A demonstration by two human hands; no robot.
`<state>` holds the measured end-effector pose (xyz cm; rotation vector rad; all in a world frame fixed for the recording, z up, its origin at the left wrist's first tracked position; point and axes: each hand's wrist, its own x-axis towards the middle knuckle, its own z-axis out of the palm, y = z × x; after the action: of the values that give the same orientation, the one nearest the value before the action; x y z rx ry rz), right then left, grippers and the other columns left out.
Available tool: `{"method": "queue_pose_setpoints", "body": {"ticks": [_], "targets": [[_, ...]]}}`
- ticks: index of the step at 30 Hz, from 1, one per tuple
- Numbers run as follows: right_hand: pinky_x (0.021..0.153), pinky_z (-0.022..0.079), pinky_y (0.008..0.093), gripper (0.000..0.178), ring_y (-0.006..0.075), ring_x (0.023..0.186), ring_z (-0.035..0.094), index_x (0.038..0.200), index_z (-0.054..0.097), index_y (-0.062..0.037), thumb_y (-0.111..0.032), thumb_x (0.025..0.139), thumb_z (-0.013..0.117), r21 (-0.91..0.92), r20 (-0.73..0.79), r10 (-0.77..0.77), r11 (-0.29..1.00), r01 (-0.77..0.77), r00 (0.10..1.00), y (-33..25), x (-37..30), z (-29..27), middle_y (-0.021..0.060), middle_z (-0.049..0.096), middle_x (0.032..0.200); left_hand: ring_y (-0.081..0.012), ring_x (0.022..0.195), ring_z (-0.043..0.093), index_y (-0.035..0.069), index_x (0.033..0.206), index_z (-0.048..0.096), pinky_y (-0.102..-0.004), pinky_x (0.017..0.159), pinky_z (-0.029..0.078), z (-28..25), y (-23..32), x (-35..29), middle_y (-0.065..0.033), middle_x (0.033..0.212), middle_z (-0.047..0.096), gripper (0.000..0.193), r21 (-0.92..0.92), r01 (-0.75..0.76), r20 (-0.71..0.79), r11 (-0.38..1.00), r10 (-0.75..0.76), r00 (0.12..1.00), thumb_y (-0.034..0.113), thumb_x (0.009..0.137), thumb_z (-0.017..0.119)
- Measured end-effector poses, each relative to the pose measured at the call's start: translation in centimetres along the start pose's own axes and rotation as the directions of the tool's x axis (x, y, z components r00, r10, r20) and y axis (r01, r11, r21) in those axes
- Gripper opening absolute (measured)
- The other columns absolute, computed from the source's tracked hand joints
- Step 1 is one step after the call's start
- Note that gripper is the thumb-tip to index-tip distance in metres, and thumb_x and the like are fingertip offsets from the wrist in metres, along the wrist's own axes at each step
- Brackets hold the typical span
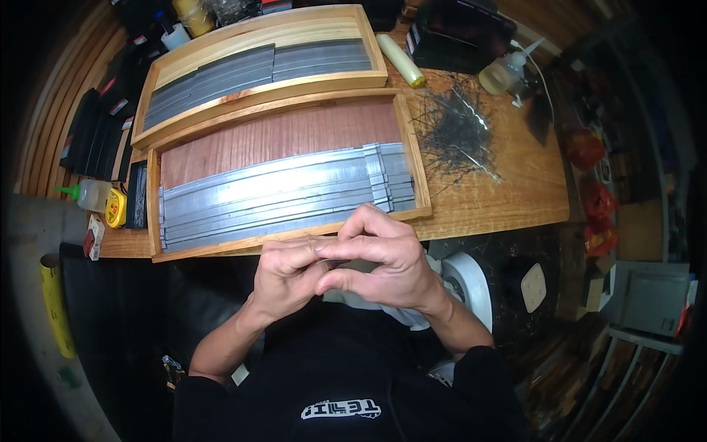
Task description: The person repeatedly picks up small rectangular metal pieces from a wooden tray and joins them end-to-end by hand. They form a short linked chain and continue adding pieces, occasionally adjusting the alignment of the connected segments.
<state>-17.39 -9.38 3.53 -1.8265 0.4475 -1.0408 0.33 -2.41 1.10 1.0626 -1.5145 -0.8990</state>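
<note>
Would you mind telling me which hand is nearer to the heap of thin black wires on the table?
Right. The right hand sits below and left of the wire heap, at the near tray's front corner. The left hand lies farther left.

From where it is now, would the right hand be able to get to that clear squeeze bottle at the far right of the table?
Probably yes. The right hand is at the table's near edge, and the squeeze bottle stands at the far right; only a low tangle of thin wires lies between. The hand is pinching something small, though.
</note>
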Motion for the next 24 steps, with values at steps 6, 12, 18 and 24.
{"method": "queue_pose_setpoints", "body": {"ticks": [6, 12, 18, 24], "targets": [[0.062, 0.045, 0.0292, 0.02, 0.0152, 0.072, 0.053, 0.099, 0.081, -0.0052, -0.004, 0.079, 0.086, -0.088, -0.002, -0.095, 0.992, 0.095, 0.995, 0.6, 0.1, 0.3, 0.0022, 0.058, 0.078, -0.0228, 0.081, 0.077, -0.005, 0.11, 0.075, -0.0291, 0.072, 0.058, 0.2, -0.3, 0.0, -0.0162, 0.092, 0.078, 0.022, 0.035, -0.042, -0.029, 0.998, 0.043, 0.999, -0.005, 0.089, 0.072], [0.061, 0.043, 0.0241, 0.018, 0.0078, 0.073, 0.053, 0.1, 0.08, -0.0036, 0.0, 0.083, 0.083, 0.144, 0.059, 0.392, 0.907, -0.397, 0.918, -2.4, -2.8, 0.9, -0.0002, 0.059, 0.083, -0.0117, 0.077, 0.073, -0.005, 0.104, 0.077, -0.0243, 0.068, 0.057, -0.7, 2.0, -2.9, -0.0089, 0.083, 0.078, 0.013, -0.141, 0.418, 0.27, 0.897, -0.372, 0.888, 0.003, 0.093, 0.075], [0.054, 0.041, 0.0183, 0.018, 0.0026, 0.059, 0.052, 0.084, 0.07, -0.0003, -0.012, 0.099, 0.072, 0.589, 0.26, 0.747, 0.379, -0.713, 0.612, 3.2, -7.5, 3.2, -0.0028, 0.059, 0.071, -0.0211, 0.094, 0.077, -0.001, 0.116, 0.074, -0.0312, 0.08, 0.064, -0.2, -1.6, -3.9, -0.0134, 0.104, 0.078, 0.021, -0.425, 0.837, 0.479, 0.344, -0.699, 0.53, 0.011, 0.099, 0.071], [0.052, 0.041, 0.0187, 0.017, 0.0026, 0.059, 0.052, 0.086, 0.071, 0.0007, -0.009, 0.1, 0.069, 0.688, 0.207, 0.813, 0.274, -0.672, 0.544, 4.2, -6.7, 4.3, -0.0004, 0.063, 0.071, -0.0198, 0.089, 0.077, 0.0, 0.11, 0.076, -0.0216, 0.064, 0.061, -0.3, -2.9, -3.4, -0.0118, 0.098, 0.078, 0.016, -0.475, 0.82, 0.456, 0.319, -0.708, 0.539, 0.011, 0.099, 0.07]]}}
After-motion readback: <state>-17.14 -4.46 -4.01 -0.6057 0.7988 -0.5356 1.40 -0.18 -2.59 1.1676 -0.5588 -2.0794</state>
